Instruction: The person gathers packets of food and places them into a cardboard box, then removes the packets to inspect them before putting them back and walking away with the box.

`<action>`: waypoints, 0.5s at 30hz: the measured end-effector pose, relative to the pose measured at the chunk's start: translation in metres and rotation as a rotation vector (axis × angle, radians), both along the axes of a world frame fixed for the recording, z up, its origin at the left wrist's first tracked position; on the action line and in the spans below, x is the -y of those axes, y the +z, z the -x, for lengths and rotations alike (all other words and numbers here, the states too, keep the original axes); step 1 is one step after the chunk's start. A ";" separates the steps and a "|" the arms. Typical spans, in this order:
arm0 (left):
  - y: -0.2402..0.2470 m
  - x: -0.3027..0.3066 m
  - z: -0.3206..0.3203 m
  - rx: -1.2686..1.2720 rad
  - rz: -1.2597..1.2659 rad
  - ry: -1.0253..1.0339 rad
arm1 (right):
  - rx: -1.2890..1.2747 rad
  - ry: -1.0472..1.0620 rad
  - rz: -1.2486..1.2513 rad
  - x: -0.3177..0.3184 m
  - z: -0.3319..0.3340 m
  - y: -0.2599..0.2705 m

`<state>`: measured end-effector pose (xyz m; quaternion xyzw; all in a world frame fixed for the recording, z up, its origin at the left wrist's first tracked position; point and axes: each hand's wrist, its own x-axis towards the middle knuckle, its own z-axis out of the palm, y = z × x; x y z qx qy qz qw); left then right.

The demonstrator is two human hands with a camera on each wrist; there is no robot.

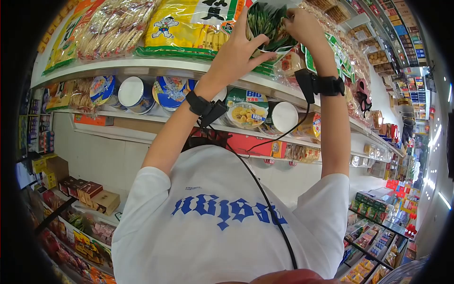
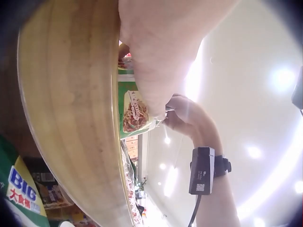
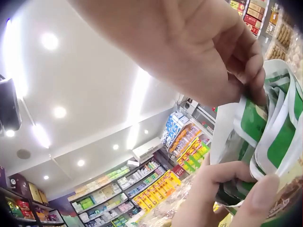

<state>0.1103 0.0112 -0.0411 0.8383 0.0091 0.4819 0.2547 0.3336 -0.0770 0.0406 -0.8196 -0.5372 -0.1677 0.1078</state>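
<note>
Green snack packets [image 3: 279, 146] with white edges stand packed in an open display box [image 2: 135, 111] on the upper shelf. That box is green and white, with a picture of food in strips on its front. My left hand [image 1: 241, 52] grips the box's near rim, thumb outside and a bent finger over the edge among the packets. From the far side, my right hand [image 1: 305, 31] reaches in, its thumb and fingertips pinching the top of one packet [image 3: 253, 116]. In the left wrist view, my left hand and wrist hide part of the box.
Large yellow bags [image 1: 184, 31] lie left of the box on the same white-edged shelf [image 1: 156, 66]. Below stand instant noodle tubs [image 1: 246, 109]. Black cables [image 1: 253, 175] run from both wrist cameras across my shirt. More stocked shelves [image 1: 378, 236] line the right side.
</note>
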 end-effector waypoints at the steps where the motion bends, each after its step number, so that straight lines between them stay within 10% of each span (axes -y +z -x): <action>1: 0.001 0.000 0.000 -0.014 0.010 -0.002 | -0.016 -0.012 0.008 0.004 -0.001 -0.004; 15: 0.000 -0.002 -0.002 -0.075 0.016 -0.011 | 0.196 -0.161 0.088 0.005 0.037 -0.019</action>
